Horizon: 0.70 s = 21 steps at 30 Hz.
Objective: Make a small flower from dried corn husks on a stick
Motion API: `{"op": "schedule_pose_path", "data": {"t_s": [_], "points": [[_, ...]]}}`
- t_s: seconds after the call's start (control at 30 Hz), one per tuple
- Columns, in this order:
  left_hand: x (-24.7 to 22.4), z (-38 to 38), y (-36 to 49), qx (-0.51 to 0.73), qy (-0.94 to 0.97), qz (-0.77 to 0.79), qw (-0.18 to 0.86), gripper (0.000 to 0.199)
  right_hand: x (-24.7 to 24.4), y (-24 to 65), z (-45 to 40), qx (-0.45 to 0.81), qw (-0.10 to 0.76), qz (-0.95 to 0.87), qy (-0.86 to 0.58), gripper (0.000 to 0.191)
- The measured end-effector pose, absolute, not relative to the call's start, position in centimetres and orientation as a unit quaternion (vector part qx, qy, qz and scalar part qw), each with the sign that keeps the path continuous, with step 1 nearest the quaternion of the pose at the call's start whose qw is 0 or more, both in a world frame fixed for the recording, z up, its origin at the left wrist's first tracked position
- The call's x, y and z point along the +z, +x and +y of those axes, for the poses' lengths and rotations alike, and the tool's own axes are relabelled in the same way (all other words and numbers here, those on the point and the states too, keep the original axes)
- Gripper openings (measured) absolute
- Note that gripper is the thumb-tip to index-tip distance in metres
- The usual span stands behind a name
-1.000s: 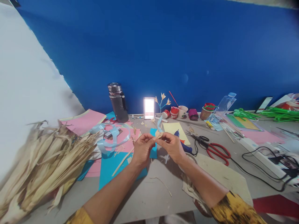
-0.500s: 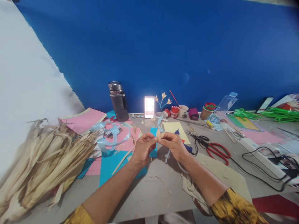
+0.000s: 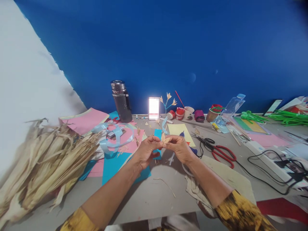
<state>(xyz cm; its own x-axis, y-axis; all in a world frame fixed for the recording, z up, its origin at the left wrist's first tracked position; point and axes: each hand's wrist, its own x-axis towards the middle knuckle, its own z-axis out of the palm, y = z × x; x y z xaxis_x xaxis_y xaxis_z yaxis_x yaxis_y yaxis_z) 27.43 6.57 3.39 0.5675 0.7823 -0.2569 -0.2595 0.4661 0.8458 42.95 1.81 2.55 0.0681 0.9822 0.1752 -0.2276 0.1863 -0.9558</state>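
Note:
Between my two hands is a small pale husk flower (image 3: 164,140) with pointed petals. My left hand (image 3: 149,149) pinches its base from the left, the lower fingers curled. From the right, my right hand (image 3: 179,148) holds a petal between thumb and forefinger. The fingertips of both hands nearly meet. Just beyond them stands a blue-wrapped stem (image 3: 166,110) bearing several similar pale flowers, with light blue ribbon at its foot. A blue paper strip (image 3: 158,134) lies behind my left fingers.
Dried husks (image 3: 48,163) are heaped at left, beside looped blue ribbon (image 3: 117,136). A dark flask (image 3: 122,104) stands behind. Red-handled scissors (image 3: 223,154), a glue-stained board (image 3: 231,176) and a power strip (image 3: 271,163) with black cables lie at right. Paint pots (image 3: 179,113) line the wall.
The petals of the husk flower stand more spread and visible between my fingers. My left hand has turned slightly, its lower fingers now showing beneath. The view has shifted a little.

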Motion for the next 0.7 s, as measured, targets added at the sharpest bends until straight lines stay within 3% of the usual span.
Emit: {"op": "schedule_pose_path", "data": {"t_s": [0.4,0.7], "points": [[3.50,6.32,27.96,0.338,0.365,0.251,0.831,0.037,2.31,42.85,1.71,0.632,0.580,-0.370,-0.356,0.028],[3.04,6.19,28.03,0.357,0.387,0.239,0.816,0.035,2.81,43.21,1.68,0.618,0.592,-0.353,-0.378,0.033]]}}
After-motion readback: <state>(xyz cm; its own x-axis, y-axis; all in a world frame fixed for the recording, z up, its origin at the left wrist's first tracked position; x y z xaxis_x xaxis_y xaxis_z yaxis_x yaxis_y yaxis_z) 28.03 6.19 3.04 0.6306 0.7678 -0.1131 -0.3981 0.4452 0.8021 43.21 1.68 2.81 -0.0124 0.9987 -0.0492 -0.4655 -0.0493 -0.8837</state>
